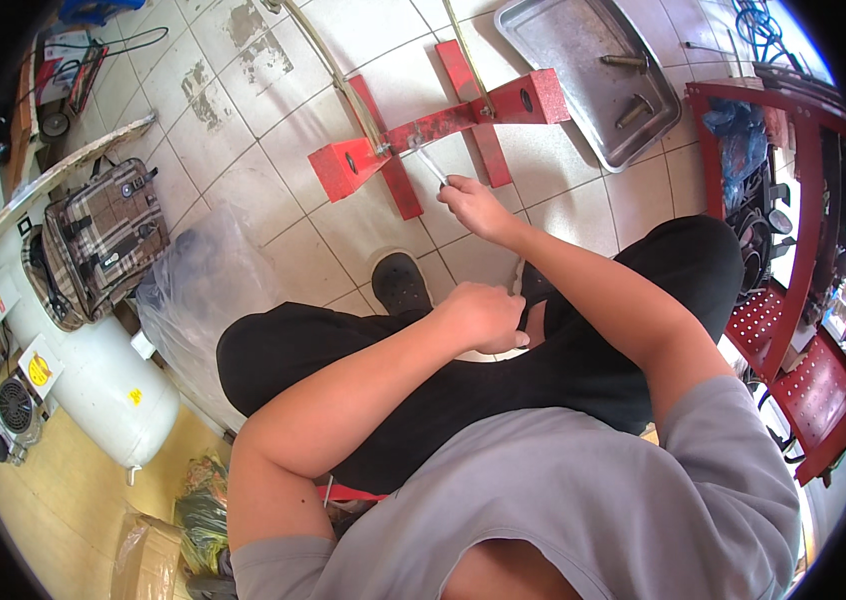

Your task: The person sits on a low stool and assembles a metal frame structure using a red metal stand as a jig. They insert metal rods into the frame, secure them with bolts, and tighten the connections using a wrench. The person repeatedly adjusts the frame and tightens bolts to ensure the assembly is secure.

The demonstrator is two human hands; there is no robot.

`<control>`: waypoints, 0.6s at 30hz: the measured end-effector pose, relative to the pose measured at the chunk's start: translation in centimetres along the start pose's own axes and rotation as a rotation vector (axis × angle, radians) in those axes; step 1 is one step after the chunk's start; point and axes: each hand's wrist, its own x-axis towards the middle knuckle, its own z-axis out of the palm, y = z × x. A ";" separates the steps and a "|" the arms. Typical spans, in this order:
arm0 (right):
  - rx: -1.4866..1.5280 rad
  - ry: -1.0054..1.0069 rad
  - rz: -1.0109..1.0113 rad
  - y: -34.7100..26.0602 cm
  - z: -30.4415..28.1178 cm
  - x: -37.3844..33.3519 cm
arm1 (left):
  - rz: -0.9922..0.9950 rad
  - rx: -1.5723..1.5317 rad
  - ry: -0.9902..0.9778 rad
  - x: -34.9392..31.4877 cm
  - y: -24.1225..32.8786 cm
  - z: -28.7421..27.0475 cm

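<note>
Pinching a thin rod, right hand just below red frame, left hand fisted

I can't tell what my left hand grips; the slim tool's tip blurs against the red stand.

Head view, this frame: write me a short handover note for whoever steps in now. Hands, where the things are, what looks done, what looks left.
Right hand: reached forward, gripping a slim light-coloured tool whose tip is at the middle of the red metal frame on the tiled floor.
Left hand: closed, resting between the knees; whether it holds anything cannot be told.
Metal tray: beyond the frame, with two bolt-like parts loose in it.
Done: cannot be judged from this frame.
Left: the tool is at the frame's central joint, so work there looks unfinished.
</note>
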 end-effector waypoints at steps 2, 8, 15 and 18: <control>-0.061 0.006 -0.050 0.3 0.5 1.5 | -0.010 -0.007 -0.006 -0.2 0.0 0.0; -0.031 0.052 -0.249 2.2 2.3 5.4 | -0.024 -0.008 -0.001 -0.2 0.0 -0.1; -0.147 0.058 -0.255 1.9 3.6 6.4 | -0.005 0.005 0.029 -0.5 -0.2 0.5; -0.413 0.098 -0.241 0.4 3.3 6.9 | 0.002 0.005 0.022 -0.5 -0.3 0.6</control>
